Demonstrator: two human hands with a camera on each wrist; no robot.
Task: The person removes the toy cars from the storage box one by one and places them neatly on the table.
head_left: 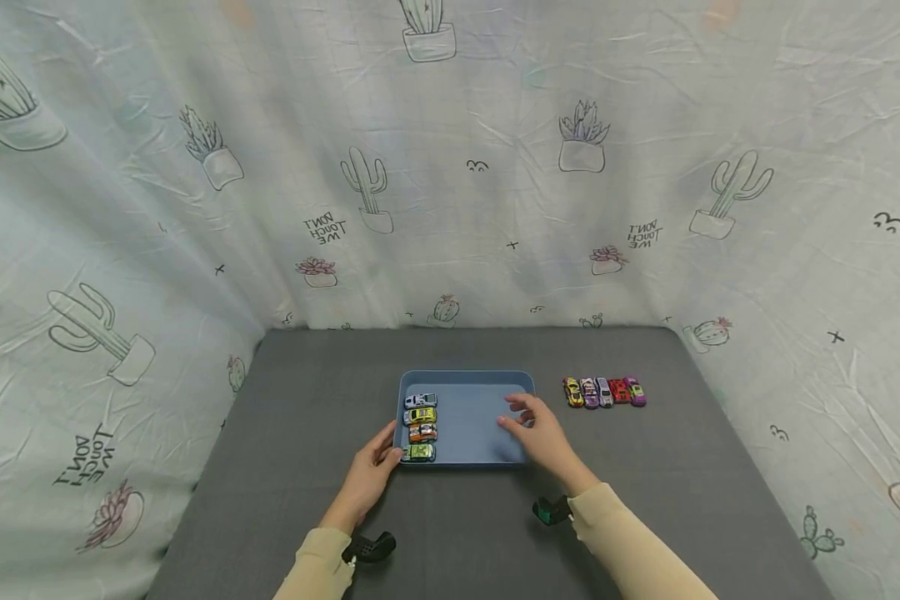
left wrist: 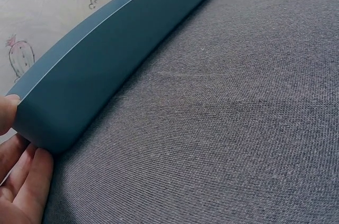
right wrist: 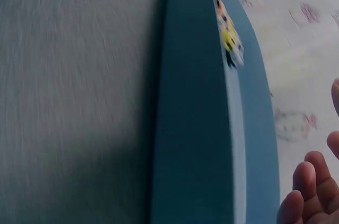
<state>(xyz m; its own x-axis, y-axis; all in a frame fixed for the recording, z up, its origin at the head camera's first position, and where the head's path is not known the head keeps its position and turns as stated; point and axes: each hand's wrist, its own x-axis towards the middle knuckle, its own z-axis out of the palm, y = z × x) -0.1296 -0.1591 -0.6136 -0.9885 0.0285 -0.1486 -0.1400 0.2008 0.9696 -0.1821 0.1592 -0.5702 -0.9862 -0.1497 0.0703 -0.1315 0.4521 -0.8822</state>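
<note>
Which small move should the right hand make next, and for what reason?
Perhaps the right hand should reach rightward to the small yellow toy car, nearest of five beside the blue rectangular tray: this hand looks empty, and four small toy cars along the tray's left side leave bare space.

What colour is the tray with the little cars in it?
The tray is blue; the head view shows it best.
</note>
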